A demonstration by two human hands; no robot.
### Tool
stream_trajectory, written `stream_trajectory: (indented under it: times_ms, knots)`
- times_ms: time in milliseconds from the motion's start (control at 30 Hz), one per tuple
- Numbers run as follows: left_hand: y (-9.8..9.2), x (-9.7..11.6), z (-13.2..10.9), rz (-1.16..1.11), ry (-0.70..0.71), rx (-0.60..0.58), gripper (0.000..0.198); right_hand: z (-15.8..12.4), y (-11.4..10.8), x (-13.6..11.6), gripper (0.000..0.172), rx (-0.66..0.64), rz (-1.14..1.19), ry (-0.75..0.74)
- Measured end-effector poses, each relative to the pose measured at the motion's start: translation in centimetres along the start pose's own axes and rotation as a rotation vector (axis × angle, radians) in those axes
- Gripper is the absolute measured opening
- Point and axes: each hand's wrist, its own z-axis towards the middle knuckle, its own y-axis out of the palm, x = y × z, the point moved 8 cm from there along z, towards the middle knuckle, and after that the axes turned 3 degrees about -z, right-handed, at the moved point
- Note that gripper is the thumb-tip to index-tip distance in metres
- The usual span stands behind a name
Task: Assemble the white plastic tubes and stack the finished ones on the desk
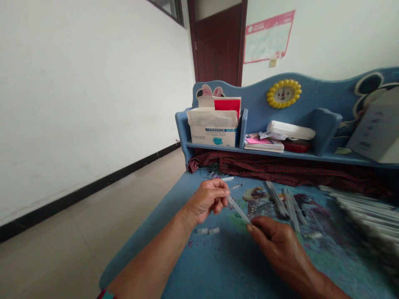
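A translucent, whitish pen barrel [238, 209] slants between my two hands above the blue table. My left hand [209, 198] pinches its upper end, while the thumb and fingers of my right hand [277, 241] close round its lower end. Below my left hand, two short clear pieces [207, 231] lie on the tabletop. Beyond my right hand are several loose clear tubes [292, 207] and thin, dark-tipped sticks that look like pen refills [261, 208]. A single thin stick [236, 187] lies just past my left fingers.
A large pile of similar slim tubes [368, 216], blurred, covers the right side of the blue table [199, 270]. Along the back run a bunched checked cloth [249, 164] and a shelf with a mask box [215, 133], papers [263, 144] and a yellow clock [284, 94].
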Motion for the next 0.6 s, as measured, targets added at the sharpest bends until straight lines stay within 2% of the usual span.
stream_trajectory:
  times_ms: [133,467,600]
  knots:
    - [0.7,-0.3,-0.1,-0.044,-0.018,-0.018,0.015,-0.3,-0.3,-0.4,0.03,0.033,-0.032,-0.066]
    - [1.4,-0.6,-0.3,-0.049,-0.052,-0.086,0.016,-0.5,-0.8,-0.7,0.028,0.059,-0.101,-0.095]
    - [1.6,-0.5,-0.2,-0.054,-0.05,-0.121,0.016,-0.3,-0.8,-0.4,0.027,0.053,-0.042,-0.086]
